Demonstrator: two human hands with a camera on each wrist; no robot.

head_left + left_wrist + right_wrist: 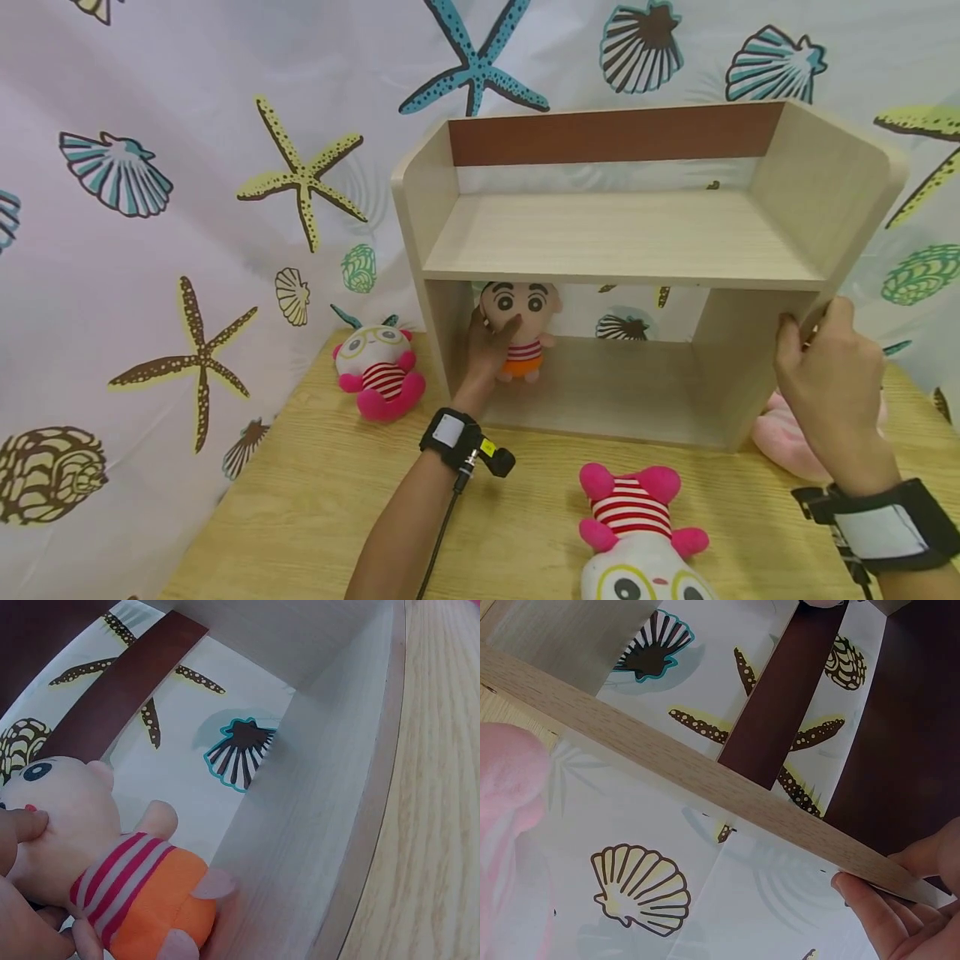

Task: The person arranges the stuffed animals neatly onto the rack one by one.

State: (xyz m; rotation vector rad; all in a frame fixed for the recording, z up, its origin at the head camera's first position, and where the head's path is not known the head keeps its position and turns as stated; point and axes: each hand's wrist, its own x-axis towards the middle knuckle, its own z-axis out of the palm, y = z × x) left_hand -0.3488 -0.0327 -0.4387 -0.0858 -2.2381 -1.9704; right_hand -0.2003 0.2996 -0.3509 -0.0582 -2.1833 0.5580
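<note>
A small two-tier wooden shelf [637,237] stands on the table against a patterned cloth. Inside its lower compartment, at the left, is a plush boy doll [522,350] with thick eyebrows, a striped top and orange shorts. My left hand [491,346] grips the doll by its side, with the thumb across the face; the left wrist view shows the doll's feet [214,885] at the compartment floor. On the far side, my right hand [832,375] pinches the front edge of the right side panel [780,817], thumb on one face and fingers on the other.
A panda plush [384,375] with yellow glasses sits left of the shelf. Another panda plush [633,521] lies on its back on the table [315,508] in front. A pink plush [787,437] is partly hidden behind my right hand.
</note>
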